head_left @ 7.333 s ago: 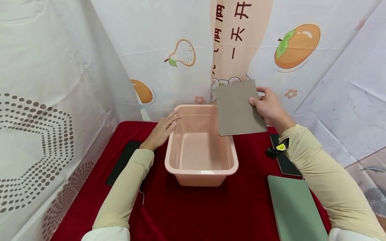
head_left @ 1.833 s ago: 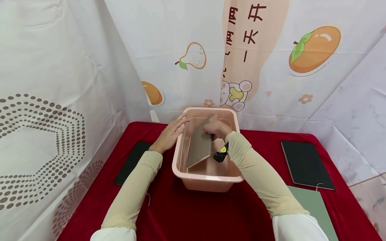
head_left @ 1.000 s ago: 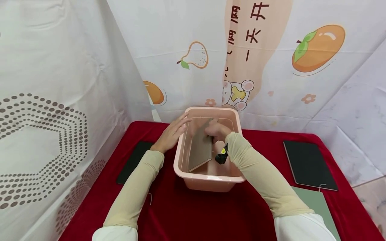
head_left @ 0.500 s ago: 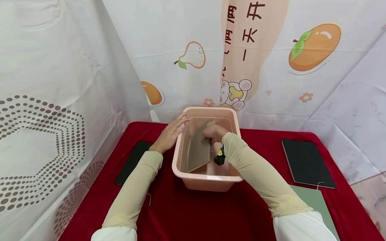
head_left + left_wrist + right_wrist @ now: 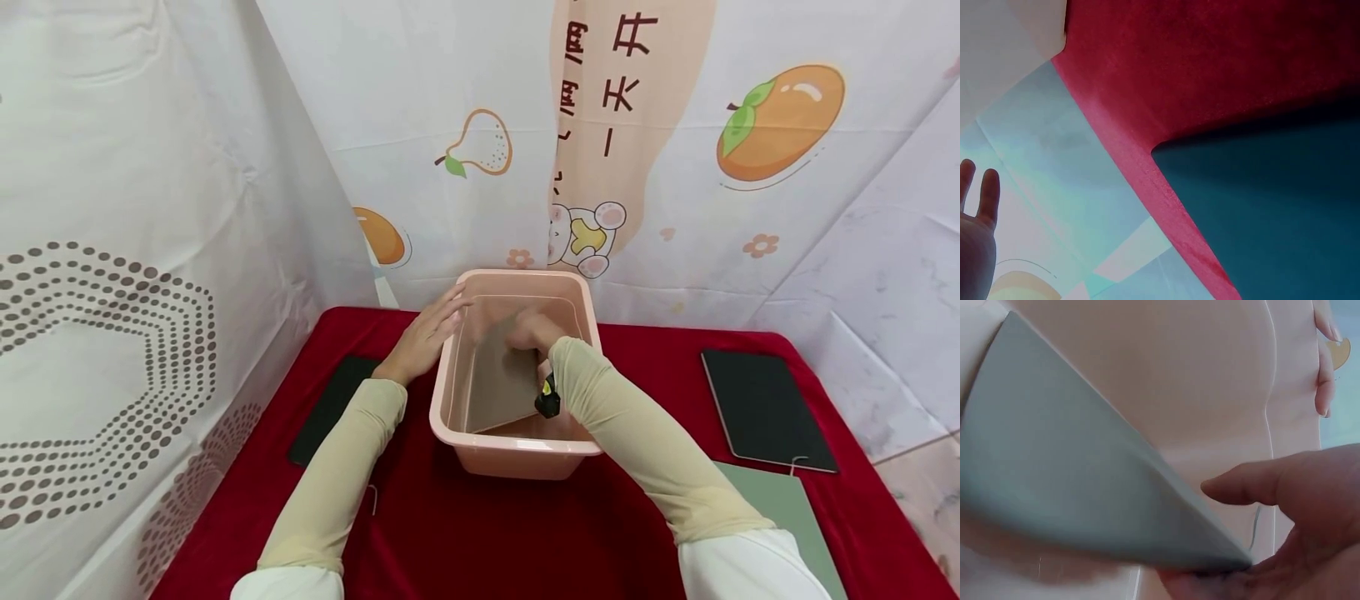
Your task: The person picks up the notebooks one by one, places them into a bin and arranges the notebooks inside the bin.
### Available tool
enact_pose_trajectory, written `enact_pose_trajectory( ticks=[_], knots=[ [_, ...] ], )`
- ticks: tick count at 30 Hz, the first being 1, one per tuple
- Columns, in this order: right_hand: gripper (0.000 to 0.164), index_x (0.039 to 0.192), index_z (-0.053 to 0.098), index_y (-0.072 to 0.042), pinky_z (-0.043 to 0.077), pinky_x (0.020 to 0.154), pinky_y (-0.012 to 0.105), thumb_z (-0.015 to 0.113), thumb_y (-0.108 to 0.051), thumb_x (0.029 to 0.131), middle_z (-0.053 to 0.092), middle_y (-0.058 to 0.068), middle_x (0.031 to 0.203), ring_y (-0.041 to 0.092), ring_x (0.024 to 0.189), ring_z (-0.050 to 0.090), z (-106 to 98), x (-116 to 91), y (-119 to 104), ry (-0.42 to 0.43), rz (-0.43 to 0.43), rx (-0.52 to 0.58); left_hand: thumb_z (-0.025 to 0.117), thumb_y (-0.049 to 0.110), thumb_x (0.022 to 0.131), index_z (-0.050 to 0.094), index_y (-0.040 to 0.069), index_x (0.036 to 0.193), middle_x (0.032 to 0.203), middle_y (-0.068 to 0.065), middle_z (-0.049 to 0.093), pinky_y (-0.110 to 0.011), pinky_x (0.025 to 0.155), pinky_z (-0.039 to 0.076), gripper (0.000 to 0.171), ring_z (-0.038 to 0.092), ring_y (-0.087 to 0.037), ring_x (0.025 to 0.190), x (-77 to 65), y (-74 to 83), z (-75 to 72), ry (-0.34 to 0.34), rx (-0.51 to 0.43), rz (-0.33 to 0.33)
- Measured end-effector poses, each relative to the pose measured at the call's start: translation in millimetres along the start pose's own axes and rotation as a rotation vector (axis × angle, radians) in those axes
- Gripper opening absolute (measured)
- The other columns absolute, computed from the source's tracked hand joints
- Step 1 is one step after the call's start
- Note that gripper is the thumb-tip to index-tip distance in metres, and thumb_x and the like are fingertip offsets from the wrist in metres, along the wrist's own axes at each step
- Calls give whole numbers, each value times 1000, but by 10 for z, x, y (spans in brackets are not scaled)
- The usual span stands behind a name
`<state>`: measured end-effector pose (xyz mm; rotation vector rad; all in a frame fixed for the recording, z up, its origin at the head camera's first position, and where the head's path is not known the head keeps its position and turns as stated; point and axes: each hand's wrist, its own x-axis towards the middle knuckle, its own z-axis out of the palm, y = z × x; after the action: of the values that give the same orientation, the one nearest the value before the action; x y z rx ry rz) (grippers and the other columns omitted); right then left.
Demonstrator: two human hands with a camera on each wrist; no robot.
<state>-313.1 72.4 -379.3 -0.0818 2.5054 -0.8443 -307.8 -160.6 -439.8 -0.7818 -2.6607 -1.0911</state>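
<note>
A grey-brown notebook lies tilted inside a pink plastic basin. My right hand reaches into the basin at the notebook's upper right edge. In the right wrist view, the thumb of that hand is straight and apart from the notebook, while the other fingers are partly hidden beneath its corner. My left hand rests on the basin's left rim with its fingers extended. Only part of the left hand appears in the left wrist view.
A dark notebook lies left of the basin, partly behind the left forearm. To the right are a black notebook and a green one, partly covered by the right sleeve. Red cloth covers the table; printed curtains enclose it.
The notebook was held above the basin's right side, then lowered inside. Over the last half second it has tipped flatter and its near edge has swung right. The left hand stays on the rim.
</note>
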Motion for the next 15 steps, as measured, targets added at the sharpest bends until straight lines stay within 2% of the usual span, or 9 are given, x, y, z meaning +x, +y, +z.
enact_pose_trajectory(
  ticks=[3, 6, 11, 15],
  knots=[
    [18, 99, 63, 0, 60, 75, 41, 62, -14, 88, 59, 12, 96, 27, 83, 62, -27, -30, 8, 43, 6, -138, 29, 44, 111, 49, 29, 150, 169, 17, 24, -54, 126, 22, 47, 23, -14, 158, 1, 0, 6, 5, -2, -1],
    [25, 104, 66, 0, 56, 71, 37, 65, -19, 88, 61, 13, 98, 27, 84, 61, -44, -54, 11, 72, 21, -205, 29, 43, 111, 49, 30, 150, 169, 19, 23, -55, 126, 22, 47, 23, -13, 158, 3, -3, 16, 8, -3, -7],
    [33, 114, 66, 2, 58, 83, 42, 66, -18, 88, 60, 15, 106, 30, 93, 61, -50, -59, 16, 30, 9, -171, 28, 43, 111, 48, 28, 151, 169, 18, 21, -55, 127, 20, 48, 21, -12, 158, 6, -10, 30, 4, -3, -11],
    [33, 115, 67, 1, 55, 90, 42, 67, -18, 88, 59, 10, 102, 27, 95, 59, -45, -22, 26, -16, -37, -214, 28, 44, 111, 49, 28, 151, 169, 18, 22, -56, 126, 21, 48, 22, -14, 158, 1, -9, 28, 8, -8, -10]
  ],
)
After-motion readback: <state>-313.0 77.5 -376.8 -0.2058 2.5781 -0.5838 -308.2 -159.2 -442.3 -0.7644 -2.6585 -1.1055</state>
